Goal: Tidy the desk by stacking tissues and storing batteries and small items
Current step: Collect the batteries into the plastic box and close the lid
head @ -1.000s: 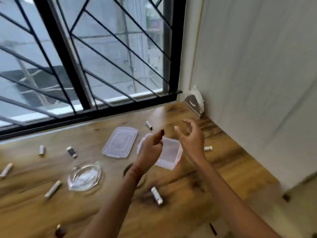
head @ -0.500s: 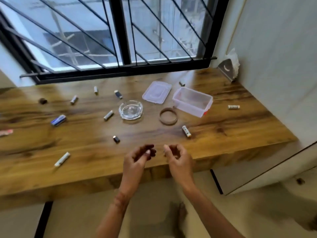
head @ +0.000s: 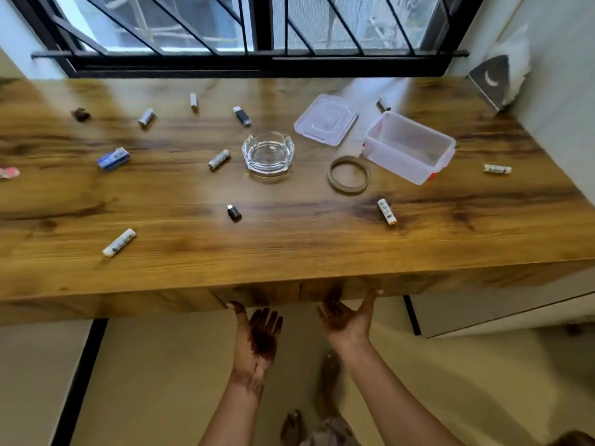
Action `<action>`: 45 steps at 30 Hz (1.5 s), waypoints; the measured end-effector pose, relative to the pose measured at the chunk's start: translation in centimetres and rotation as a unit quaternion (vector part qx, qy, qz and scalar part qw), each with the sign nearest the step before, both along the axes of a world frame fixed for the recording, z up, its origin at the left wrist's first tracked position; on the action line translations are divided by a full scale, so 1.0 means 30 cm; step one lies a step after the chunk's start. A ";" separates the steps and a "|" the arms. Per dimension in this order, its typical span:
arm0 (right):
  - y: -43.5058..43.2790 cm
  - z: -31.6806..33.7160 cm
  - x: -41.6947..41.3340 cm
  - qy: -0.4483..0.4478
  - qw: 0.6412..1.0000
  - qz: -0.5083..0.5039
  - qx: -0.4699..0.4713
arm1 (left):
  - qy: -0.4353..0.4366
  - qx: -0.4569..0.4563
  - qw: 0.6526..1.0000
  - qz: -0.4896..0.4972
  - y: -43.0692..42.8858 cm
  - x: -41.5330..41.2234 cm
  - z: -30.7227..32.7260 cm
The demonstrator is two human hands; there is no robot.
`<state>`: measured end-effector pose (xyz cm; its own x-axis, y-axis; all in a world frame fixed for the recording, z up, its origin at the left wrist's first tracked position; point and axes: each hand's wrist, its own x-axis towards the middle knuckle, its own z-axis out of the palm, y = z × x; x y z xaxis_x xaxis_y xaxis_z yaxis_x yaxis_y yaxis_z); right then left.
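Your left hand (head: 260, 339) and right hand (head: 346, 318) are spread palm-up and empty below the wooden desk's (head: 289, 252) front edge. White cylindrical batteries (head: 386, 211) lie scattered around the clear plastic container (head: 409, 146), which sits open at right; tissue holder (head: 497, 77) in far corner.

We see both palms up and empty at the tabletop's (head: 289, 246) front edge, left hand (head: 259, 339) and right hand (head: 346, 317). Batteries lie scattered around a glass ashtray (head: 268, 153), a lid (head: 325, 119) and an open plastic container (head: 409, 146).
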<state>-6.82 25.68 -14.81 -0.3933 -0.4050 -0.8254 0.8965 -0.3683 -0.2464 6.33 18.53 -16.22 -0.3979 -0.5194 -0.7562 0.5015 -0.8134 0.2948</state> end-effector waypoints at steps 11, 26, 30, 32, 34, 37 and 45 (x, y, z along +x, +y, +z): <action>-0.003 -0.043 -0.040 -0.019 1.000 -0.010 0.016 | 0.099 0.046 0.991 0.081 -0.044 -0.032 -0.047; 0.123 -0.089 0.018 -0.021 1.000 0.007 0.017 | 0.057 0.092 0.990 0.093 0.048 0.070 -0.060; 0.169 -0.013 0.054 0.092 0.981 0.120 0.119 | -0.033 0.024 0.999 0.019 0.083 0.087 -0.010; 0.217 0.055 0.084 0.314 0.878 0.217 0.288 | -0.232 -0.124 0.962 -0.071 0.133 0.096 0.063; 0.261 0.104 0.104 0.618 0.660 0.212 0.370 | -0.445 -0.331 0.825 -0.107 0.181 0.112 0.128; 0.267 0.123 0.063 0.841 0.352 0.179 0.370 | -0.512 -0.581 0.627 -0.082 0.196 0.103 0.207; 0.247 0.104 -0.007 0.823 0.122 0.357 0.424 | -0.593 -0.697 0.270 -0.301 0.105 0.070 0.150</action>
